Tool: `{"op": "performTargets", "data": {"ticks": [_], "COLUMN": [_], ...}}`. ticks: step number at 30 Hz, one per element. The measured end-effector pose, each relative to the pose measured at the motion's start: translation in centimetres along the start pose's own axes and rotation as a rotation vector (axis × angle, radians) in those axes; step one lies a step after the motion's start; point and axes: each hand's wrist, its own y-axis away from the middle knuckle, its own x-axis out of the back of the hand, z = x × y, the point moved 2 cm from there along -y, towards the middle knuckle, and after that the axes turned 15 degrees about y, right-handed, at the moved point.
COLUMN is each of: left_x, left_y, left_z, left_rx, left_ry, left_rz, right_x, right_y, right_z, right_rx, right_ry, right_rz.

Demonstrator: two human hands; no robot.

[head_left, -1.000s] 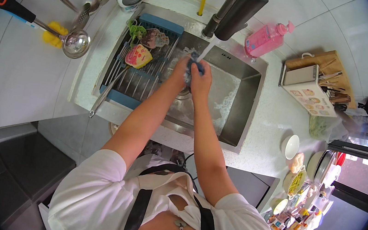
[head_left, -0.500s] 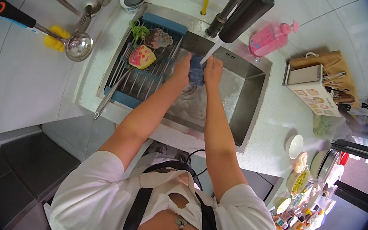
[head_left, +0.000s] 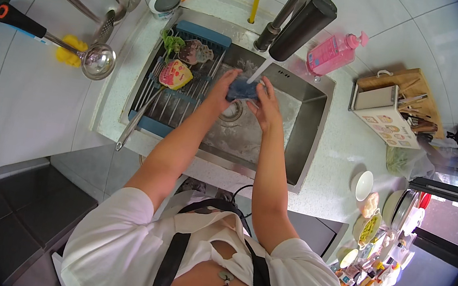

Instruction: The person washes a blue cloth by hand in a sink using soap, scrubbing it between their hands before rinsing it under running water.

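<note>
Over the steel sink (head_left: 307,127), both hands have hold of a dark blue, soft-looking cloth (head_left: 243,91) under the running faucet (head_left: 302,28). My left hand (head_left: 222,91) grips its left end, fingers bent round the edge. On the other end is my right hand (head_left: 267,105), its fingers slightly spread along the cloth's side. Water (head_left: 259,70) falls onto the cloth between them. Below the cloth, the drain (head_left: 231,110) shows in the sink floor. The palm sides of both hands are partly hidden.
Left in the sink lies a blue-ended drying rack (head_left: 203,32) with two patterned sponges (head_left: 176,75), leafy greens (head_left: 171,43) and a metal-handled utensil (head_left: 138,119). A pink pump bottle (head_left: 331,53) stands behind. Rightward are a utensil holder (head_left: 385,122) and a white bowl (head_left: 362,185). Ladles (head_left: 98,61) hang left.
The cloth has turned from upright to lying more sideways. My right hand has shifted slightly down and right, its fingers spreading apart. My left hand has tilted with the cloth.
</note>
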Motion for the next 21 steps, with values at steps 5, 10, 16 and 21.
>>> {"op": "performTargets", "data": {"ticks": [5, 10, 16, 21], "left_x": [-0.7, -2.1, -1.6, -2.5], "left_y": [-0.9, -0.7, -1.1, 0.9], "left_z": [-0.7, -1.3, -2.2, -2.5], "left_rx": [0.148, 0.048, -0.136, -0.006], "left_ry": [0.069, 0.028, -0.376, -0.389], "left_rz": [0.247, 0.192, 0.353, 0.266], "right_x": [-0.4, -1.1, -1.9, -0.1], "right_y": [-1.5, -2.1, -2.7, -5.2], "right_z": [1.9, 0.8, -0.7, -0.3], "right_rx": [0.677, 0.974, 0.614, 0.292], "right_ry": [0.722, 0.727, 0.821, 0.98], "right_rz": [0.311, 0.412, 0.561, 0.535]}}
